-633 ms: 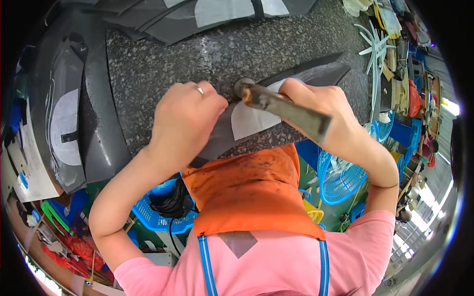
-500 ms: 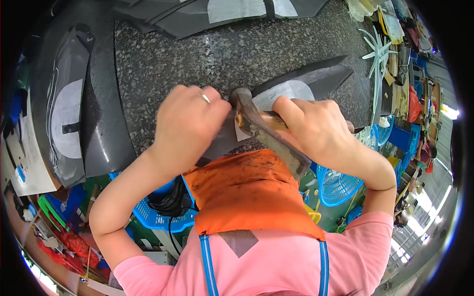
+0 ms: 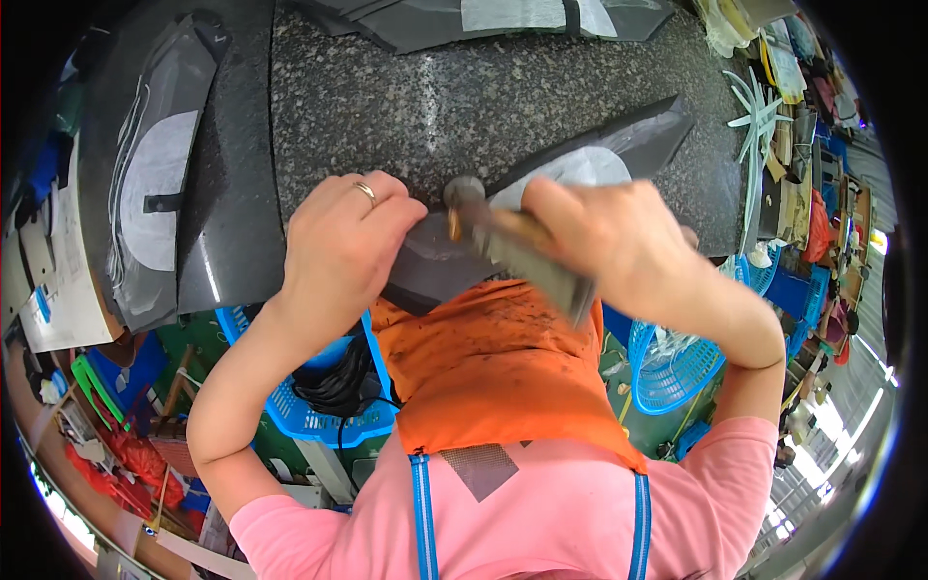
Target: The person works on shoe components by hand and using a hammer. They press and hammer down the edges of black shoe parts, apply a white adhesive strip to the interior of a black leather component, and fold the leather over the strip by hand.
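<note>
My right hand (image 3: 619, 237) grips a hammer (image 3: 512, 246) by its handle, with the round metal head (image 3: 464, 193) down on a dark grey cut leather piece (image 3: 580, 164) that carries a white lining patch. My left hand (image 3: 348, 246), a ring on one finger, presses flat on the near end of that same piece at the edge of the speckled granite slab (image 3: 425, 97). The two hands are close together, the hammer head just right of my left fingers.
More dark cut pieces with white patches lie stacked at the left (image 3: 164, 193) and along the far edge (image 3: 503, 19). Blue plastic baskets (image 3: 319, 411) (image 3: 677, 367) sit below the bench. Cluttered shelves of tools and supplies line the right side (image 3: 812, 145).
The hammer has swung from a raised slant down toward the piece, and its head now sits by my left fingers. My left hand stays pressed on the piece.
</note>
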`<state>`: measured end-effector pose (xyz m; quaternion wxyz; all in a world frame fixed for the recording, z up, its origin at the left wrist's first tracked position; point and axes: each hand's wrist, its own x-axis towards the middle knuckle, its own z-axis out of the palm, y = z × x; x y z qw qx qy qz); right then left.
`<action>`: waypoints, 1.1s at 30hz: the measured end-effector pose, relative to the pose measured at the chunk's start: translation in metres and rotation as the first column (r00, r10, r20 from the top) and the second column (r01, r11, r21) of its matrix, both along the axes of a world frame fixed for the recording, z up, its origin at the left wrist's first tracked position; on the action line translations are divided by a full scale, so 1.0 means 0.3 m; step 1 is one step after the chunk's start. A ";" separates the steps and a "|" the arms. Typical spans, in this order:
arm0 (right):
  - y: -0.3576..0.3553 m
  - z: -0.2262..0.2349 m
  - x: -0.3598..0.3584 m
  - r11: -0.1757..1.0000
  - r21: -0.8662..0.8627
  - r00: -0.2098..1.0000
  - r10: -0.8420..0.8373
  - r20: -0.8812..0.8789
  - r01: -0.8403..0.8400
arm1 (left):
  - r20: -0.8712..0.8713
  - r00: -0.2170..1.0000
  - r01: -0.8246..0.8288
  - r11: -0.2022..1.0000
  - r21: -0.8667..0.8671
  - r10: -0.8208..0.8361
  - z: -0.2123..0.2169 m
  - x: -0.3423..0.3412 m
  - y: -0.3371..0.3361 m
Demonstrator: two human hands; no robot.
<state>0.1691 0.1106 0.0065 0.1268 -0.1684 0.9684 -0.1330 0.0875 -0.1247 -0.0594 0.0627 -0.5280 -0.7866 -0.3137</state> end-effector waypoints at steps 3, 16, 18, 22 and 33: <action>-0.010 -0.006 -0.009 0.996 -0.084 0.999 -0.021 0.050 0.025 | -0.123 0.992 -0.040 0.999 -0.036 0.035 -0.014 0.036 -0.004; -0.025 -0.009 -0.034 0.980 -0.200 1.000 0.001 0.010 0.001 | -0.091 0.974 -0.204 0.977 0.063 0.209 -0.042 0.099 -0.057; -0.043 -0.009 -0.035 0.965 -0.260 0.999 -0.047 -0.010 0.043 | -0.146 0.975 -0.166 0.986 0.022 0.168 -0.029 0.106 -0.057; -0.004 -0.031 -0.040 0.954 -0.278 0.990 -0.130 -0.055 0.110 | -0.373 0.928 -0.132 0.948 -0.290 0.015 0.039 0.125 -0.044; 0.295 -0.147 0.091 0.106 -0.948 0.162 -0.985 -0.058 0.302 | 0.015 0.993 -0.121 0.992 0.030 0.121 0.087 0.057 0.405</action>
